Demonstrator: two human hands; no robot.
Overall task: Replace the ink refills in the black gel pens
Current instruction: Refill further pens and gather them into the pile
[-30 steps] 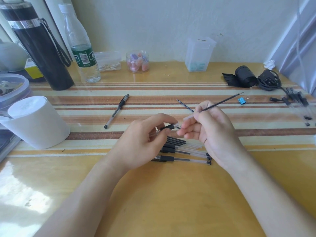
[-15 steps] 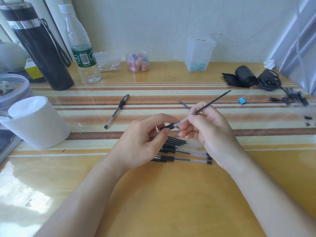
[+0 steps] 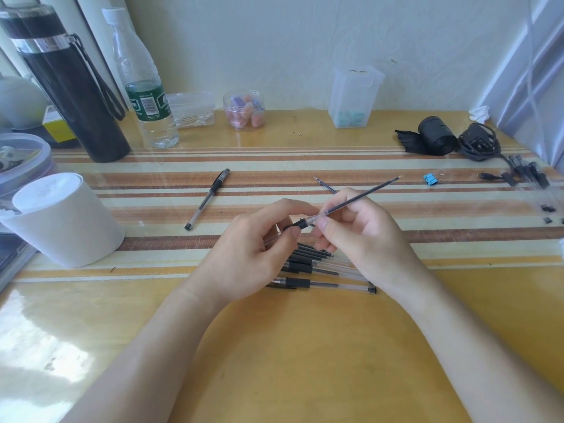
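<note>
Pointing far-right, refill (image 3: 366, 193) slants from pen barrel (image 3: 302, 223).

left hand (image 3: 253, 248) pinches pen (image 3: 300, 224) at its black end, right hand (image 3: 363, 239) pinches refill (image 3: 363, 195) sticking out of it — tip angled up-right. pen pile (image 3: 320, 270) lies on worktop (image 3: 305, 346) under both hands; lone pen (image 3: 209, 198) further left.

Left hand (image 3: 253, 254), right hand (image 3: 366, 239) — bare forearms (image 3: 146, 346), short nails (image 3: 323, 223)

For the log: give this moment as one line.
left hand: grips pen barrel | right hand: pinches refill, end at barrel mouth | other pens: piled on desk beneath
</note>
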